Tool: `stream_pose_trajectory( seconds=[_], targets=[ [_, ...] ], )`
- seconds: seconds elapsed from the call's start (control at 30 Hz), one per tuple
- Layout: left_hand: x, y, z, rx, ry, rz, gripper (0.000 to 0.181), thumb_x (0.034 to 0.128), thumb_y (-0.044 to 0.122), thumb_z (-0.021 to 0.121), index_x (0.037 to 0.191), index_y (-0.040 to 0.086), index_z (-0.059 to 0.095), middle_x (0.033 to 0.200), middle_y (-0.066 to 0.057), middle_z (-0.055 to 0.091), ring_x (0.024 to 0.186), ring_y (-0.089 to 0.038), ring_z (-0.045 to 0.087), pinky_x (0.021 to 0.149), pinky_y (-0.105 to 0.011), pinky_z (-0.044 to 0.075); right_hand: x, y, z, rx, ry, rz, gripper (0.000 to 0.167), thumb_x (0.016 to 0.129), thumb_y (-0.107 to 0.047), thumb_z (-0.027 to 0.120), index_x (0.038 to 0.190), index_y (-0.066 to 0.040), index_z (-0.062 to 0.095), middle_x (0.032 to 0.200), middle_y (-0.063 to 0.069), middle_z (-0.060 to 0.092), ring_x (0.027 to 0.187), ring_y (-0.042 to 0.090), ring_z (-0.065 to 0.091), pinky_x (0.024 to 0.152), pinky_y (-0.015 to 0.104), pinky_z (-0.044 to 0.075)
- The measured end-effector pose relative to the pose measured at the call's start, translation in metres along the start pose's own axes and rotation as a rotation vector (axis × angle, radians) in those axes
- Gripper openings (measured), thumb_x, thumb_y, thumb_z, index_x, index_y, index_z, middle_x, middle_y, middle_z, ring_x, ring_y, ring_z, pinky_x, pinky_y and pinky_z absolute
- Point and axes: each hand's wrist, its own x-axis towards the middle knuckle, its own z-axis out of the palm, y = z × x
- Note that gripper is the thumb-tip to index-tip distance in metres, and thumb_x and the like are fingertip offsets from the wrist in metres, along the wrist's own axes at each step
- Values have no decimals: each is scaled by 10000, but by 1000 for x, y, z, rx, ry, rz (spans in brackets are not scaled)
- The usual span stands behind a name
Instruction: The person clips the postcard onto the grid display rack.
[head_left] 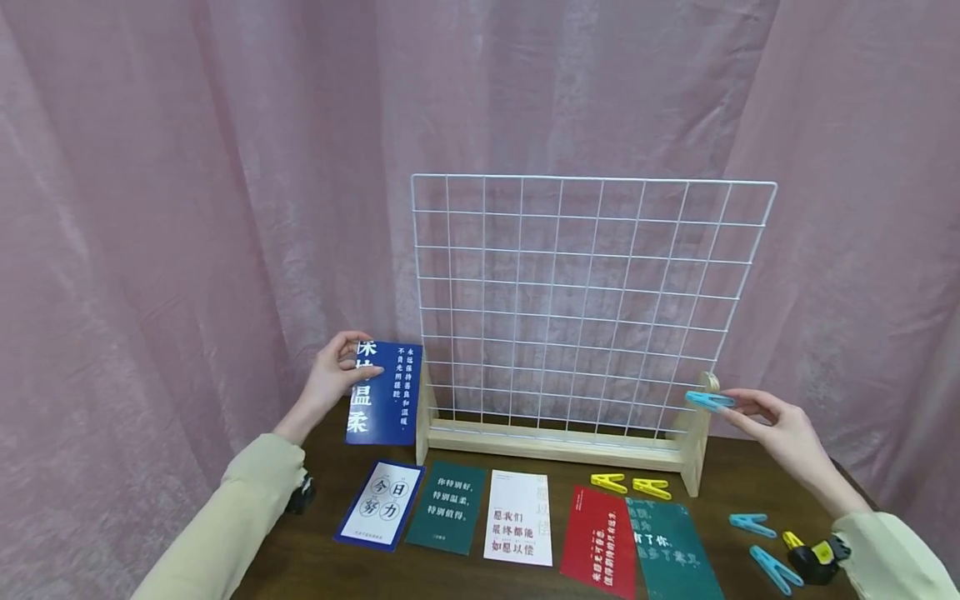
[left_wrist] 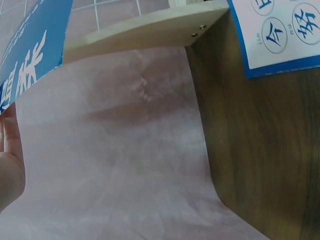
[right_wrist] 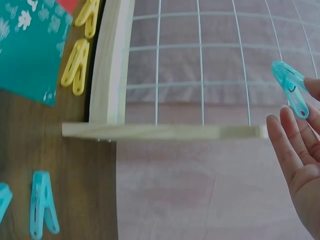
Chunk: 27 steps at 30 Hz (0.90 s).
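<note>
My left hand (head_left: 335, 372) pinches a dark blue card (head_left: 388, 396) with white writing by its left side, thumb in front, just left of the wooden stand. In the left wrist view the blue card (left_wrist: 37, 47) is at the upper left, part of the hand (left_wrist: 10, 160) below it. My right hand (head_left: 780, 433) holds a light blue clothespin (head_left: 709, 400) between thumb and fingers near the stand's right end. The right wrist view shows the clothespin (right_wrist: 291, 89) in the hand (right_wrist: 300, 150), in front of the white wire grid (head_left: 577, 308).
On the brown table (head_left: 300, 567) lie a white card with blue border (head_left: 380, 505), green cards (head_left: 447, 507) (head_left: 675, 550), a white card (head_left: 519, 517) and a red card (head_left: 599, 540). Yellow clothespins (head_left: 608, 482) and blue clothespins (head_left: 752, 523) lie to the right. A pink curtain hangs behind.
</note>
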Motion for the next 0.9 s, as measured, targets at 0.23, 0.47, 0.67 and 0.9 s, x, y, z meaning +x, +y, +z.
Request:
stream_pose_trajectory(
  seconds=[0.23,0.47,0.67,0.9],
  targets=[
    [5,4,10,-18,8,-12,491,749,62,736,1172,44,488,956,-165,556,603,-161,553,515,-339,501,6,-14,13,7,-18,-37,344,876,-172,614,1168,3,560,912,88,609,752,14,552,595,216,444],
    [12,13,23,-59,-15,31,472,754,16,719,1168,1,491,958,-176,577,637,-181,603,573,-308,509,19,-30,30,99,-73,-62,328,879,-169,609,1165,-16,565,916,106,602,739,124,588,569,268,455],
    [21,18,35,-118,-62,34,448,792,-6,674,1196,-4,482,999,-195,576,696,-224,639,562,-344,517,32,-38,40,115,-80,-157,310,852,-99,636,1140,0,581,911,94,597,771,132,573,622,232,475],
    [26,31,50,-106,-62,72,457,748,-43,704,1156,-40,498,936,-191,579,632,-206,607,564,-249,480,46,-50,51,177,-110,-202,305,842,-47,636,1133,21,577,885,119,628,750,233,602,605,234,479]
  ],
)
